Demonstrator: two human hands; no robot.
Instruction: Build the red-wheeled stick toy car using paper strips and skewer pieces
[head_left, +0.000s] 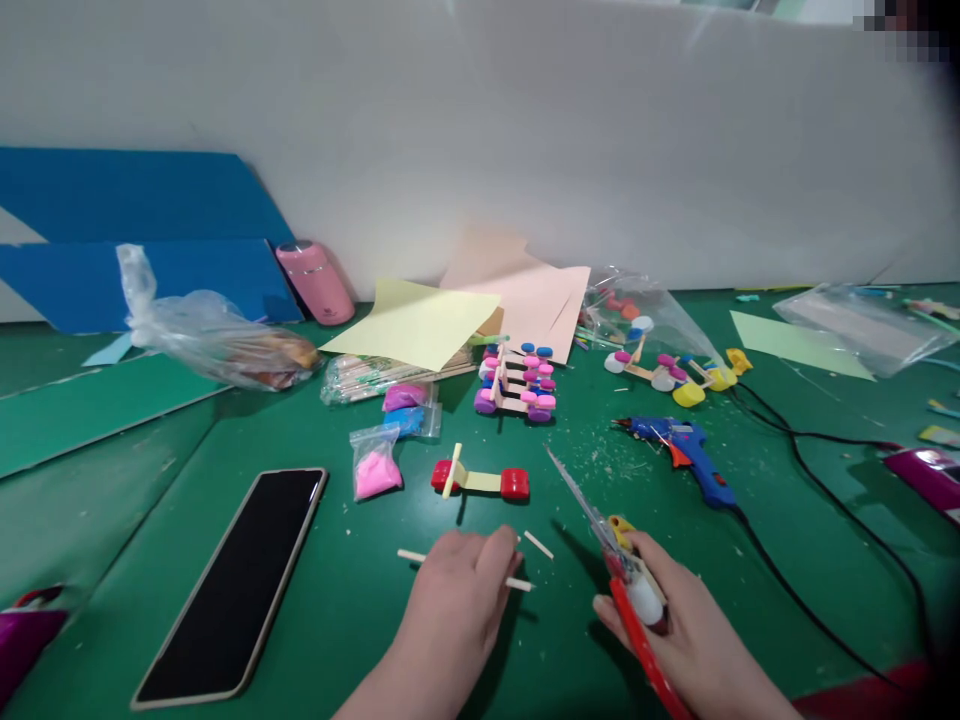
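My left hand (461, 580) is closed around a thin pale wooden stick (520, 584), whose ends stick out on both sides. A short piece of stick (538, 545) lies just past the fingers. In my right hand (679, 610) is a pair of shears with red handles (637, 640) and a long pointed blade (574, 485) aimed forward and left. A yellow bit (619, 530) and a whitish part show by the grip; what they belong to is unclear. Ahead of my left hand stands a small wooden-stick model with red wheels (480, 481).
Several similar models with pink wheels (525, 385) stand behind. A blue glue gun (682, 450) lies right, its black cord (787, 570) trailing forward. A phone (236, 585) is at left, near bags of pink clay (377, 472). Paper sheets (412, 320) and a pink bottle (319, 283) sit by the wall.
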